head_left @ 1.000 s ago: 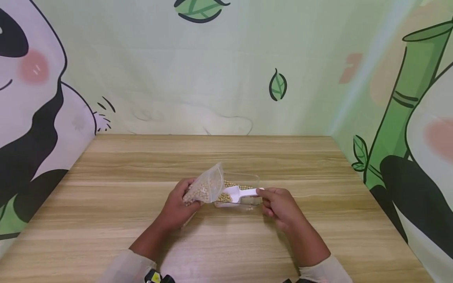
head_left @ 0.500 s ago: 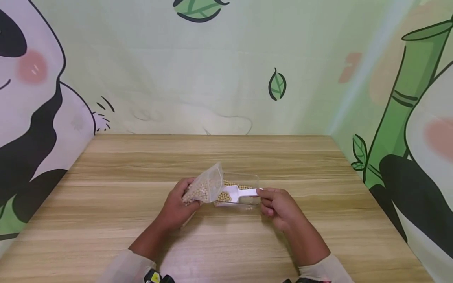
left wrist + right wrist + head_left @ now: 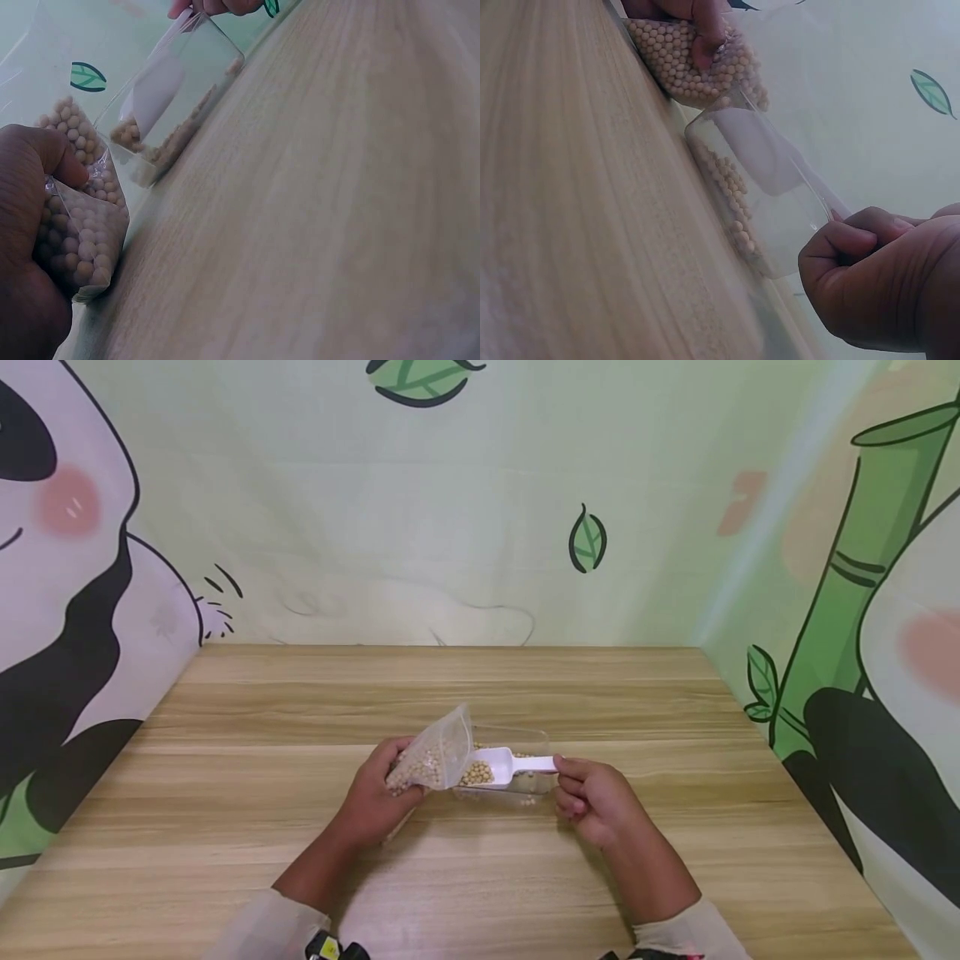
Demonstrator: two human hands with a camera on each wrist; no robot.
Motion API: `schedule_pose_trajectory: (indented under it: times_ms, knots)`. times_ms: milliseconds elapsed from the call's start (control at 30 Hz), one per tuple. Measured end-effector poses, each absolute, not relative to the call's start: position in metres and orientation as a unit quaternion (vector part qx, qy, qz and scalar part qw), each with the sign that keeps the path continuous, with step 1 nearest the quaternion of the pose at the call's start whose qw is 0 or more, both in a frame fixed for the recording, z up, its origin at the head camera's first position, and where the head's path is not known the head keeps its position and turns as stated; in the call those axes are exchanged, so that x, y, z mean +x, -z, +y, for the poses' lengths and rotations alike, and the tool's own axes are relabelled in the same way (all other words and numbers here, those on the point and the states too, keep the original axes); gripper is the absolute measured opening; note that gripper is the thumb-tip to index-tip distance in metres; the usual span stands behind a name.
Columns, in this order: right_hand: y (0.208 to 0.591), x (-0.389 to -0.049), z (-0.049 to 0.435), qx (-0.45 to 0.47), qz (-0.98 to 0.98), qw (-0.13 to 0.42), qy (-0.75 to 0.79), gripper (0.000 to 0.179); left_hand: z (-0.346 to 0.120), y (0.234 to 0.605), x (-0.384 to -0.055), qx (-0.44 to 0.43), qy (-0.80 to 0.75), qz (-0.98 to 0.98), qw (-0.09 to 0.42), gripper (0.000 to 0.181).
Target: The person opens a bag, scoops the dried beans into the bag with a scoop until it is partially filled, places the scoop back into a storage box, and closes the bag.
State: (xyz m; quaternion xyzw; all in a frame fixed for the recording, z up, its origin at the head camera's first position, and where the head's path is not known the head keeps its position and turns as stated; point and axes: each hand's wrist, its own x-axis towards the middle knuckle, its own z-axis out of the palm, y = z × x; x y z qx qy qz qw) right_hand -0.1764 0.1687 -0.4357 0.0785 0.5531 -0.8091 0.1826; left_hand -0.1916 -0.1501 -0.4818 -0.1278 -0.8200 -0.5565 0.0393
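Note:
My left hand point(image 3: 378, 793) grips a clear plastic bag point(image 3: 442, 747) of round beige beans, its mouth tilted toward the right. In the left wrist view the thumb presses into the bag point(image 3: 86, 244). My right hand point(image 3: 600, 797) pinches the handle end of a white scoop point(image 3: 501, 766). Beans point(image 3: 477, 772) lie in the scoop's front, which reaches to the bag's mouth. Below the scoop stands a clear rectangular container point(image 3: 536, 739); more beans point(image 3: 731, 187) lie along its bottom in the right wrist view. Part of the container is hidden behind the bag.
The wooden table point(image 3: 480, 877) carries the container. A few loose beans point(image 3: 528, 802) appear near the container's front right. Behind the table rises a wall point(image 3: 337, 527) printed with leaves, pandas and bamboo.
The scoop has risen slightly above the container's beans, with some beans in it, and its handle end has shifted a little right and up. The left hand and bag stay put.

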Motion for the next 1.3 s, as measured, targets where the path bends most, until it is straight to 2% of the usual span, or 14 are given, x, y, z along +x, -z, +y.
schedule_pose_trajectory:
  times_ms: [433, 867, 1300]
  knots:
    - [0.434, -0.178, 0.173, 0.088, 0.513, 0.2, 0.83, 0.04, -0.151, 0.484, -0.192, -0.141, 0.552, -0.82, 0.055, 0.059]
    - [0.438, -0.184, 0.18, 0.122, 0.471, 0.2, 0.851, 0.034, -0.151, 0.483, -0.192, -0.138, 0.558, -0.817, 0.055, 0.06]
    - [0.421, -0.179, 0.184, 0.127, 0.433, 0.132, 0.883, 0.042, -0.151, 0.483, -0.192, -0.128, 0.561, -0.817, 0.041, 0.061]
